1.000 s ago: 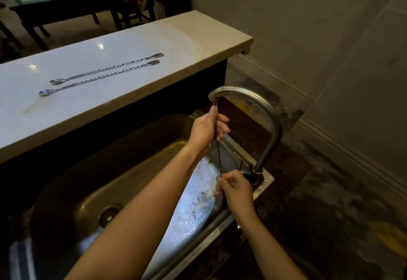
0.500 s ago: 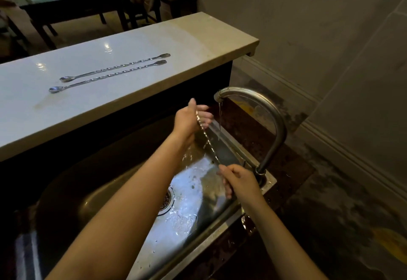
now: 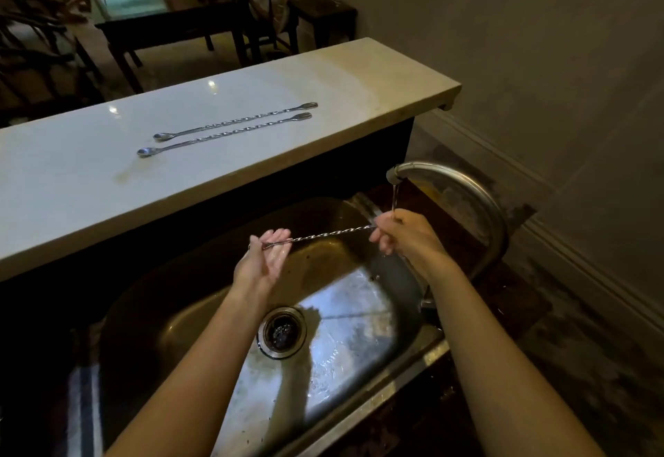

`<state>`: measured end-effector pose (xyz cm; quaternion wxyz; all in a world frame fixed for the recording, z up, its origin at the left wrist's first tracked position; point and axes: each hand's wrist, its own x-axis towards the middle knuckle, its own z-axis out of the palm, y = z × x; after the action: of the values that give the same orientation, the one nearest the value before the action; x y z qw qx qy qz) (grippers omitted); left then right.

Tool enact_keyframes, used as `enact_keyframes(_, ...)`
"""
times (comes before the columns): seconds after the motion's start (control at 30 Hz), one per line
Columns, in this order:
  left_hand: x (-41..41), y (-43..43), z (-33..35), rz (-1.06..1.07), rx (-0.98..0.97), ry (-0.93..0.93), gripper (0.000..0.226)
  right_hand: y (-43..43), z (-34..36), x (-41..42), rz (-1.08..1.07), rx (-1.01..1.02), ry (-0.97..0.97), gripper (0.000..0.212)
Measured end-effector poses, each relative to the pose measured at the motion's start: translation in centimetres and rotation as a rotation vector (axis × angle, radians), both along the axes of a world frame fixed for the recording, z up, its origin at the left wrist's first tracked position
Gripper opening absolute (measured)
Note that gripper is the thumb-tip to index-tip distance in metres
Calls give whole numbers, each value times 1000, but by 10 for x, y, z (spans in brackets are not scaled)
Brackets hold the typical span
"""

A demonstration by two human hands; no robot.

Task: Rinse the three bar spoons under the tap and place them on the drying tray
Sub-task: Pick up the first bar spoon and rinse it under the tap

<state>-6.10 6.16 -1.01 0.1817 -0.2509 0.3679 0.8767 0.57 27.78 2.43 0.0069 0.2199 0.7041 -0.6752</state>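
A twisted-stem bar spoon (image 3: 330,233) lies almost level over the steel sink (image 3: 201,259), held at both ends. My left hand (image 3: 264,259) pinches its left end, fingers partly spread. My right hand (image 3: 402,232) grips the right end directly under the tap spout (image 3: 395,174), and a thin stream of water falls onto that hand. Two more bar spoons (image 3: 233,121) (image 3: 222,135) lie side by side on the white counter (image 3: 72,183), bowls to the left. No drying tray shows in this view.
The curved tap neck (image 3: 492,212) arches to the right of my right hand. The sink drain (image 3: 282,330) sits below my hands in the wet basin. The counter overhangs the sink's far side. Dark chairs and a table (image 3: 172,25) stand beyond it.
The spoon has swung from upright under the spout to nearly level. My left hand dropped down and left; my right hand rose under the running water.
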Motion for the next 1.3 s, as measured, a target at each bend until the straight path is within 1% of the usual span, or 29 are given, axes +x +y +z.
enact_keyframes(0.07,-2,-2,1,13,-17,-6,51,-3,-1,-6,1,113,-28,17)
enact_keyframes(0.13,-4,-2,2,5,-34,-5,54,-6,-3,-7,-16,187,-64,20)
enact_keyframes(0.27,-10,5,11,-33,-101,88,43,-7,-8,14,-19,264,-86,23)
enact_keyframes(0.4,-18,23,27,-125,-148,247,33,-10,-31,70,38,207,-115,23)
enact_keyframes(0.5,-17,54,35,-246,-266,348,29,-18,-48,102,90,120,-110,24)
enact_keyframes(0.57,-13,80,38,-333,-325,400,29,-22,-57,109,96,83,-115,28)
enact_keyframes(0.63,-8,105,40,-431,-344,455,28,-23,-64,109,76,74,-143,28)
enact_keyframes(0.73,1,131,45,-576,-289,510,20,-21,-69,109,2,-6,-163,13)
enact_keyframes(0.8,5,137,48,-634,-319,557,18,-20,-71,111,-4,-40,-176,14)
enact_keyframes(0.9,7,136,50,-638,-416,614,22,-21,-72,115,-23,-89,-181,18)
enact_keyframes(0.97,7,136,53,-638,-478,631,28,-22,-71,115,-23,-101,-178,15)
enact_keyframes(1.03,7,136,54,-688,-446,628,29,-22,-70,116,-21,-113,-182,10)
enact_keyframes(1.13,4,131,52,-787,-331,628,22,-24,-69,118,-32,-145,-183,11)
enact_keyframes(1.23,3,125,46,-767,-331,635,21,-26,-69,120,-13,-160,-175,14)
enact_keyframes(1.3,5,124,44,-716,-356,607,27,-28,-69,120,-5,-162,-166,13)
